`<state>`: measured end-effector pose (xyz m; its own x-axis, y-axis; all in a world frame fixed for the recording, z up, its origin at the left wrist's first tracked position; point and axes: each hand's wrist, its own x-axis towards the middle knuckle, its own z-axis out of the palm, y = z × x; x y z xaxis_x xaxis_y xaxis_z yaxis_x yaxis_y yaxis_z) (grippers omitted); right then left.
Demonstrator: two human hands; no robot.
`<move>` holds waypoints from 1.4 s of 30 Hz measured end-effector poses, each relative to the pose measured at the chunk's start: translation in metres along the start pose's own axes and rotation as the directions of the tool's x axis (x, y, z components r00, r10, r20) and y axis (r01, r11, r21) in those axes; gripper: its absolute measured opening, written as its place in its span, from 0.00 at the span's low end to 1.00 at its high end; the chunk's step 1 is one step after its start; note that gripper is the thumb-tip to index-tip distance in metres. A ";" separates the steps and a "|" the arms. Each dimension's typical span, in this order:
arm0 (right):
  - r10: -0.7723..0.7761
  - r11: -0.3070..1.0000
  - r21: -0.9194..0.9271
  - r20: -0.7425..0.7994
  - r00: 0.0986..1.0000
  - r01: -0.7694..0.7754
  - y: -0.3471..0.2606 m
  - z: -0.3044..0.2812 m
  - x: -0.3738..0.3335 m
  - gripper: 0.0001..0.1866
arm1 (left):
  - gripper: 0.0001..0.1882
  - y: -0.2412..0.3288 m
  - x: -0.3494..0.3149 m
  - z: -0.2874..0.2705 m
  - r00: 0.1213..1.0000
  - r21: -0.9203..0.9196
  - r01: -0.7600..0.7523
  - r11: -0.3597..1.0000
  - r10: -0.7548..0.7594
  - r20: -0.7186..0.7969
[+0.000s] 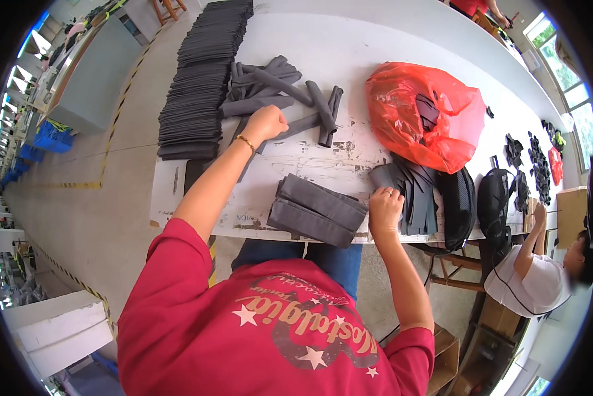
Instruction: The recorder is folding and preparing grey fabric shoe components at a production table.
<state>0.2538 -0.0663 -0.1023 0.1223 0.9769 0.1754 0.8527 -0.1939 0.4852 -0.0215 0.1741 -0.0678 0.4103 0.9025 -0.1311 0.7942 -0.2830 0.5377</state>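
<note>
My left hand (268,124) is closed over a loose heap of dark grey fabric strips (267,82), some of them rolled into tubes. Whatever its fingers hold, if anything, is hidden. At the table's front edge, my right hand (385,210) has its fingers closed at the left edge of a fanned pile of flat grey fabric pieces (417,198), gripping one of them. Between my arms lies a bundle of folded grey fabric strips (317,210). A long row of tightly stacked grey fabric pieces (201,86) runs along the table's left side.
An open red plastic bag (395,99) with dark pieces inside sits beyond my right hand. Black mesh pouches (456,204) hang over the front edge. A person in white (531,280) works at the right end of the white table (329,39). Small black pieces (539,171) lie there.
</note>
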 end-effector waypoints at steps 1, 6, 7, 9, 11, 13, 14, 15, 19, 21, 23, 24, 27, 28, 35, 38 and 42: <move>-0.038 0.998 0.053 -0.040 0.998 0.040 0.002 0.000 0.000 0.04 | 0.10 0.002 -0.006 -0.005 1.000 0.002 0.003 1.000 -0.003 -0.008; -0.010 0.943 0.332 -0.069 0.998 0.032 0.028 -0.005 0.001 0.05 | 0.13 0.007 -0.041 -0.022 0.997 -0.753 0.056 0.656 -0.076 0.008; 0.068 0.899 0.437 -0.129 0.989 -0.004 0.035 -0.001 -0.001 0.08 | 0.14 0.012 -0.048 -0.023 0.995 -0.938 0.091 0.336 0.003 0.098; 0.145 0.745 0.655 0.022 0.989 -0.124 0.047 -0.004 0.000 0.11 | 0.14 0.030 -0.068 -0.030 0.992 -0.962 0.128 0.241 -0.054 0.118; 0.137 0.591 0.795 0.067 0.988 -0.136 0.056 -0.022 0.005 0.13 | 0.14 0.033 -0.078 -0.034 0.980 -0.979 0.170 0.114 -0.126 0.155; 0.161 0.534 0.842 -0.013 0.987 -0.076 0.054 -0.043 0.008 0.14 | 0.14 0.035 -0.086 -0.029 0.987 -0.989 0.144 0.043 -0.077 0.140; 0.194 0.482 0.876 -0.090 0.977 -0.015 0.050 -0.057 0.009 0.15 | 0.14 0.036 -0.090 -0.027 0.992 -0.992 0.122 -0.033 -0.020 0.123; 0.190 0.437 0.899 -0.104 0.976 0.011 0.047 -0.070 0.010 0.16 | 0.15 0.037 -0.093 -0.024 0.990 -0.982 0.143 -0.120 0.030 0.140; 0.129 0.311 0.942 -0.178 0.976 0.131 0.028 -0.115 0.003 0.15 | 0.11 0.052 -0.096 -0.013 0.993 -0.975 0.121 -0.186 0.007 0.122; 0.145 0.182 0.983 -0.063 0.988 0.036 0.017 -0.140 -0.006 0.23 | 0.10 0.061 -0.101 -0.015 0.991 -0.969 0.131 -0.211 -0.003 0.134; 0.141 0.099 0.993 -0.074 0.987 0.060 0.013 -0.147 -0.009 0.26 | 0.09 0.071 -0.105 -0.016 0.989 -0.962 0.141 -0.235 -0.007 0.146; 0.143 0.100 0.993 -0.074 0.987 0.060 0.012 -0.150 -0.009 0.26 | 0.09 0.075 -0.106 -0.016 0.986 -0.954 0.163 -0.253 0.002 0.167; 0.137 0.108 0.982 -0.168 0.976 0.154 0.004 -0.163 -0.009 0.17 | 0.09 0.084 -0.109 -0.013 0.984 -0.951 0.174 -0.256 0.017 0.175; 0.137 0.108 0.982 -0.168 0.976 0.153 0.004 -0.163 -0.008 0.17 | 0.09 0.086 -0.109 -0.012 0.987 -0.956 0.161 -0.244 0.021 0.160; 0.100 0.283 0.929 -0.275 0.956 0.238 0.006 -0.163 0.002 0.15 | 0.09 0.095 -0.112 -0.007 0.981 -0.977 0.178 -0.118 0.101 0.167; 0.111 0.394 0.877 -0.341 0.933 0.274 0.010 -0.160 0.005 0.14 | 0.09 0.094 -0.112 -0.005 0.981 -0.980 0.170 -0.099 0.110 0.159; 0.096 0.551 0.774 -0.431 0.897 0.313 0.011 -0.160 0.005 0.15 | 0.09 0.097 -0.113 -0.005 0.983 -0.979 0.162 -0.124 0.104 0.149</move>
<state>0.1821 -0.0780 0.0409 -0.0273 0.8189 0.5733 0.9009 0.2687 -0.3409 0.0067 0.0460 0.0036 0.5529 0.8095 -0.1974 -0.4706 0.4989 0.7277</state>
